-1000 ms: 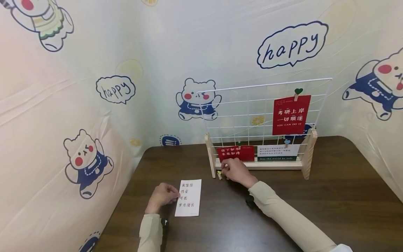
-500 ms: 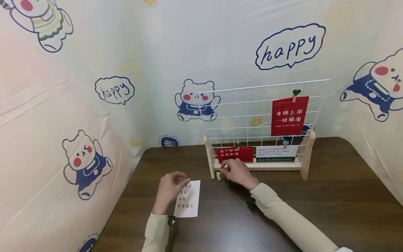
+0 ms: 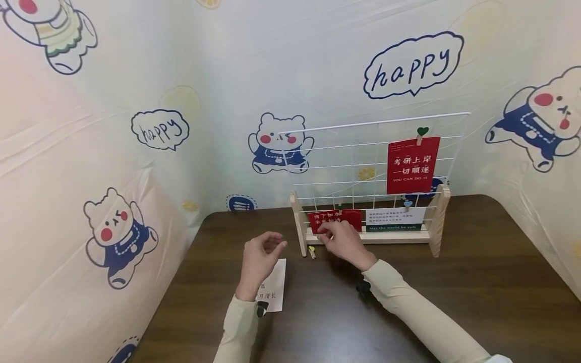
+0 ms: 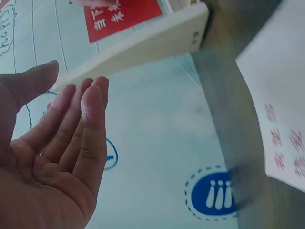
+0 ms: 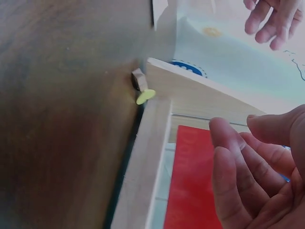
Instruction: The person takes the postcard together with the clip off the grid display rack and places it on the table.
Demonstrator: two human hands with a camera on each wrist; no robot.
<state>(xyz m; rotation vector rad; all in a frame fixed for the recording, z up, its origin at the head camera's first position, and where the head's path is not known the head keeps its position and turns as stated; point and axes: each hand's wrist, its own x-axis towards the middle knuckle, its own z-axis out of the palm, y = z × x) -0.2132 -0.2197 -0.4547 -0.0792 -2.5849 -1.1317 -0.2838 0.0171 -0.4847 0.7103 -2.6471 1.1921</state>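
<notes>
My left hand [image 3: 260, 259] hovers over the white card [image 3: 278, 286] lying on the table, covering part of its lettering. Nothing is in its loosely bent fingers [image 4: 90, 138]. My right hand [image 3: 347, 243] is in front of the lower left red card [image 3: 317, 222] on the white wire grid. A gap shows between its thumb and fingers [image 5: 224, 174], and it holds nothing. Beside the rack's left foot, a small wooden clothespin with a yellow heart [image 3: 311, 252] lies on the table.
The white grid [image 3: 336, 166] stands in a wooden base [image 3: 442, 222]. Clipped on it are a red card with a green heart clothespin [image 3: 413, 164] and a white and green card [image 3: 395, 217]. A printed curtain [image 3: 218, 65] hangs behind the table.
My left hand has left the edge of the white card, moving up and to the right across it. My right hand stays near the lower red card.
</notes>
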